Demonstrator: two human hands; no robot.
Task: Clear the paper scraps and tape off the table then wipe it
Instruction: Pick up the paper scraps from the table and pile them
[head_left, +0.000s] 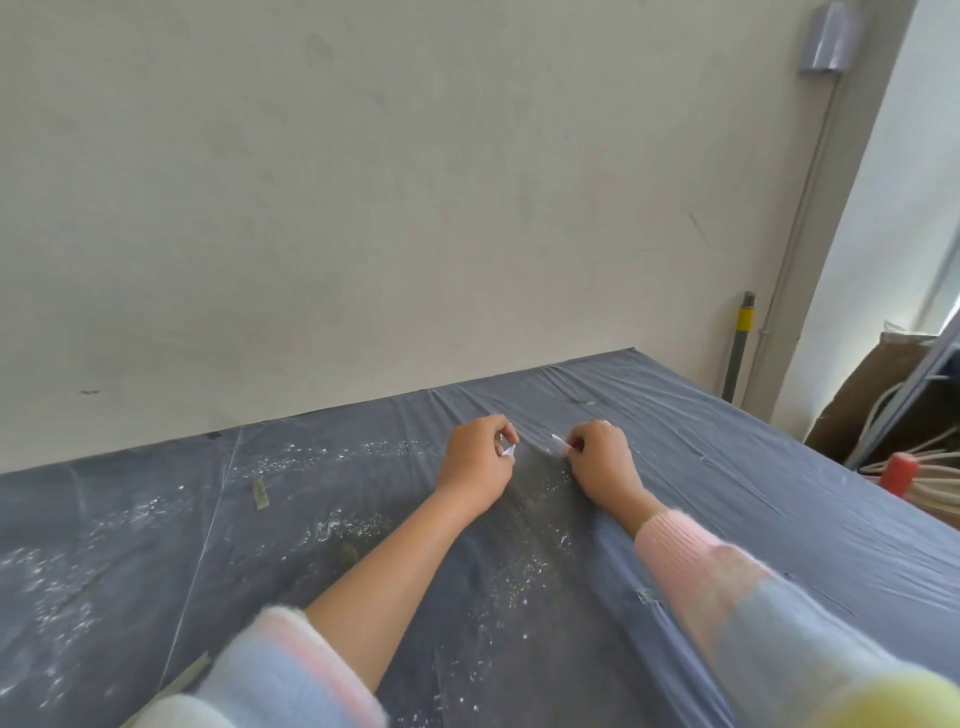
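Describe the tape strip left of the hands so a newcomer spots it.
Start at the grey covered table against the wall. Left of the left hand lies a short tape strip. Unlike the white specks nearby, it is one olive-tan bar.

Table backs onto the wall. Near its far middle the left hand pinches a paper scrap. Just right of it, apart, the right hand pinches a second scrap. A tape strip lies on the table, left of the left hand. Off the table's right side a pole stands against the wall, then a box, with coiled hose before it.
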